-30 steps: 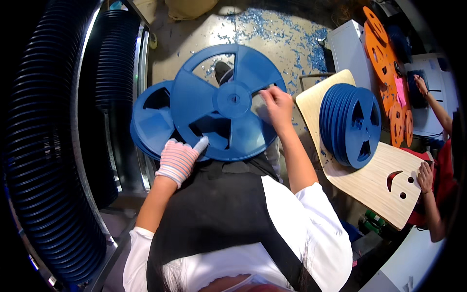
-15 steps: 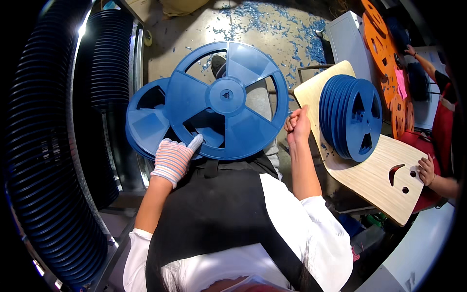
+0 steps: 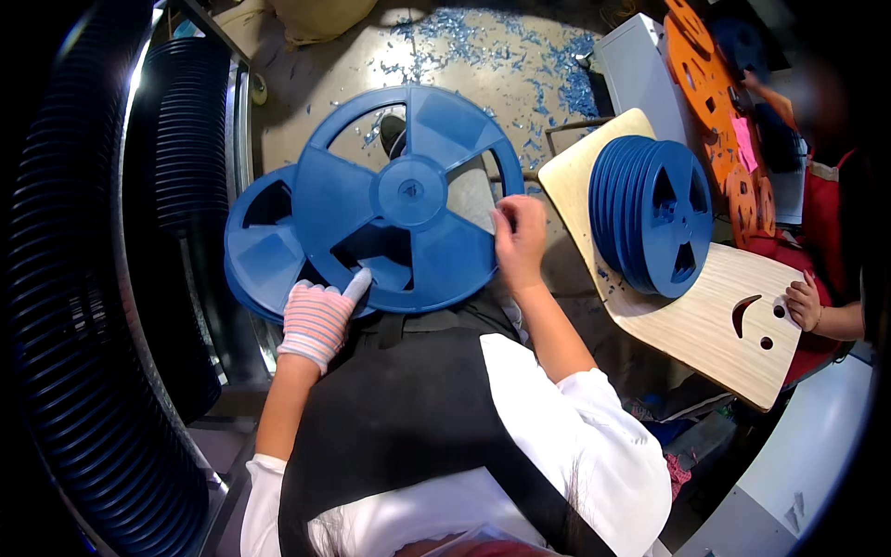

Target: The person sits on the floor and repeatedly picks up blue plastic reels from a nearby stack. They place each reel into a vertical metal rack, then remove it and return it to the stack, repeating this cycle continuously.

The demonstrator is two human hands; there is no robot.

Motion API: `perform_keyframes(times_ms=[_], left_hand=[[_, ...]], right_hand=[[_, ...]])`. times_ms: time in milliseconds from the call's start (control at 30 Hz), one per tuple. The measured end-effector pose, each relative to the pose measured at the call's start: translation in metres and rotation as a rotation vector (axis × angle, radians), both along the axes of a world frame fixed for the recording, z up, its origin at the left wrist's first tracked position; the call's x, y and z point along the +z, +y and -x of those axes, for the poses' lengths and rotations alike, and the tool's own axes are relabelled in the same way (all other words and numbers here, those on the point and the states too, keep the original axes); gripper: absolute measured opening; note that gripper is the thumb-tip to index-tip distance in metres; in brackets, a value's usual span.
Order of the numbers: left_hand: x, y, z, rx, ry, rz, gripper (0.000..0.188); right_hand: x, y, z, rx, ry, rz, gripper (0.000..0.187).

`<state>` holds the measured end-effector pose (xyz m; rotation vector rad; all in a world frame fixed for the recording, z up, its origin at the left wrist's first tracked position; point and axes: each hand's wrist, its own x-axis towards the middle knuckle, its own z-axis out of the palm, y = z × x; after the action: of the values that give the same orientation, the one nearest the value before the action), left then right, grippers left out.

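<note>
A large blue plastic reel (image 3: 345, 197) with cut-out windows lies in front of me over my lap. My left hand (image 3: 318, 320), in a striped knit glove, grips its lower-left rim, with a finger over the edge beside a window. My right hand (image 3: 521, 239) is bare and closed at the reel's right rim. Its fingers are curled together, and whatever they may hold is hidden. Behind the large reel's left side, other blue reels (image 3: 264, 255) lie partly covered by it.
On my right, a bent wooden chair (image 3: 719, 320) bears a stack of blue reels (image 3: 685, 218). A co-worker's hand (image 3: 806, 303) rests by its edge. Racked dark discs (image 3: 79, 306) line the left. Blue shavings (image 3: 501, 51) litter the floor; orange discs (image 3: 701, 88) stand at the far right.
My right hand has come from just outside the reel's right edge onto its rim. My left hand keeps its hold. The whole view has shifted slightly.
</note>
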<state>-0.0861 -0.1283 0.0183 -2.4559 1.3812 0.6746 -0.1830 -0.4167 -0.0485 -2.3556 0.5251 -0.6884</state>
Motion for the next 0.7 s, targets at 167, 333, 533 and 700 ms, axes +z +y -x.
perform_keyframes(times_ms=[167, 333, 533, 700], left_hand=[[-0.004, 0.003, 0.003, 0.0, -0.017, 0.054, 0.055], [0.004, 0.0, 0.003, 0.03, 0.022, 0.018, 0.057], [0.0, 0.008, 0.008, 0.036, 0.002, 0.061, 0.07], [0.001, 0.022, 0.018, 0.096, -0.051, 0.151, 0.093]], right_hand=[[-0.023, -0.03, 0.027, -0.173, -0.231, -0.928, 0.026], [-0.02, -0.023, 0.027, -0.072, -0.159, -1.739, 0.041], [-0.005, -0.016, 0.004, -0.13, -0.212, -1.905, 0.031], [0.004, -0.037, -0.026, -0.015, -0.277, -1.821, 0.03]])
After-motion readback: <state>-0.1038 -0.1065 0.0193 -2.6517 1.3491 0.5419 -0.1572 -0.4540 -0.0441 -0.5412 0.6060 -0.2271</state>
